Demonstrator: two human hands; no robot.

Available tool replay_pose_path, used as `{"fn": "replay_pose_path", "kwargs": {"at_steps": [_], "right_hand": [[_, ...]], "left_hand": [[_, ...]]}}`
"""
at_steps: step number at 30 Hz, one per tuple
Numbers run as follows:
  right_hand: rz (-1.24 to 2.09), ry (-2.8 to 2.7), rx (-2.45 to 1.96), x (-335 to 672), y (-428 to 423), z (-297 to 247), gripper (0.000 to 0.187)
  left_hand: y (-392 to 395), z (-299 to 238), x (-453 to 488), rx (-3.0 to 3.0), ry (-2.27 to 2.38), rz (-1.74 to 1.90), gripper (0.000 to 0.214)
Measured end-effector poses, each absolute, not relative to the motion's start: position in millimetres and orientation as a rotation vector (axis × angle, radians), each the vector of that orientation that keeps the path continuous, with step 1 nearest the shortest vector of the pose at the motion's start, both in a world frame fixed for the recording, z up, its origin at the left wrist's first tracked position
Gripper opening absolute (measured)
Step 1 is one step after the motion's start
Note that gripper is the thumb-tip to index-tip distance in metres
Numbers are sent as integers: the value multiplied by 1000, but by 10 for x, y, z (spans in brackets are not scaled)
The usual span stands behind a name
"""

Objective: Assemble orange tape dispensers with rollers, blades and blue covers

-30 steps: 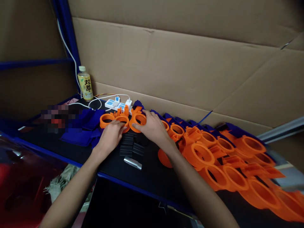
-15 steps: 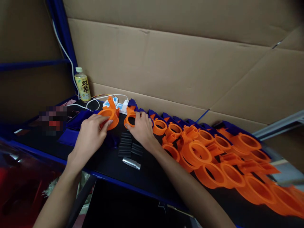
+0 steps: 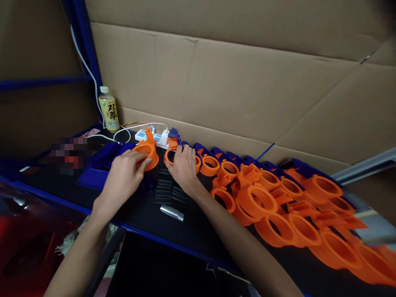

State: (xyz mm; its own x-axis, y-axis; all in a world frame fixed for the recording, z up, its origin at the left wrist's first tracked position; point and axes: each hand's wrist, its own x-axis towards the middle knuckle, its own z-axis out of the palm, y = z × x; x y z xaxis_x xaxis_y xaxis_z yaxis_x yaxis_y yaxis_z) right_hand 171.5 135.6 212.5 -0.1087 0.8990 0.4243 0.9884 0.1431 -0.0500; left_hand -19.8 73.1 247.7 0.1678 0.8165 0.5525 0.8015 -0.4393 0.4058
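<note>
My left hand [image 3: 126, 168] is closed with thumb and fingers pinching the rim of an orange ring-shaped plastic part [image 3: 152, 161], which has an upright arm at its back. Just right of it, my right hand [image 3: 185, 167] is closed on the edge of a second orange ring part [image 3: 168, 157] with a blue piece [image 3: 173, 133] behind it; its fingertips are partly hidden. Below and between the hands lie stacked black ribbed pieces [image 3: 163, 187] and a silver metal tube [image 3: 172, 213] on the black table top.
Many more orange ring parts [image 3: 258, 200], some with blue backs, crowd the right side. A power strip [image 3: 161, 140] with white cables and a yellow-labelled bottle [image 3: 109, 110] stand at the back. Folded blue pieces [image 3: 89, 178] lie left. A cardboard wall [image 3: 216, 78] rises behind.
The ring part in my left hand has shifted slightly right and its arm leans a little differently. My right hand stays at the second ring part. The whole view has shifted slightly.
</note>
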Motion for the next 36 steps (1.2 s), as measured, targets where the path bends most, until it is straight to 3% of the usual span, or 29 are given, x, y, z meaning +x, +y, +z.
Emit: {"fn": "replay_pose_path", "kwargs": {"at_steps": [8,28,32,36], "right_hand": [[-268,-2107,-1828,1740,1302,2120,65],[-96,-1920,-1558,1985,1281,2382,57],[124,-1719,-1441,2069,1312,2488,55],[81,-1575,-1390,2193,1237,2612,57]], "left_hand": [[779,2432,-212,2374,1644,1129,23],[827,2365,-127,2419,1697,1099,17],[898,2369,53,2665,1687,902,21],[977,2417,237,2906,1610,576,42]]}}
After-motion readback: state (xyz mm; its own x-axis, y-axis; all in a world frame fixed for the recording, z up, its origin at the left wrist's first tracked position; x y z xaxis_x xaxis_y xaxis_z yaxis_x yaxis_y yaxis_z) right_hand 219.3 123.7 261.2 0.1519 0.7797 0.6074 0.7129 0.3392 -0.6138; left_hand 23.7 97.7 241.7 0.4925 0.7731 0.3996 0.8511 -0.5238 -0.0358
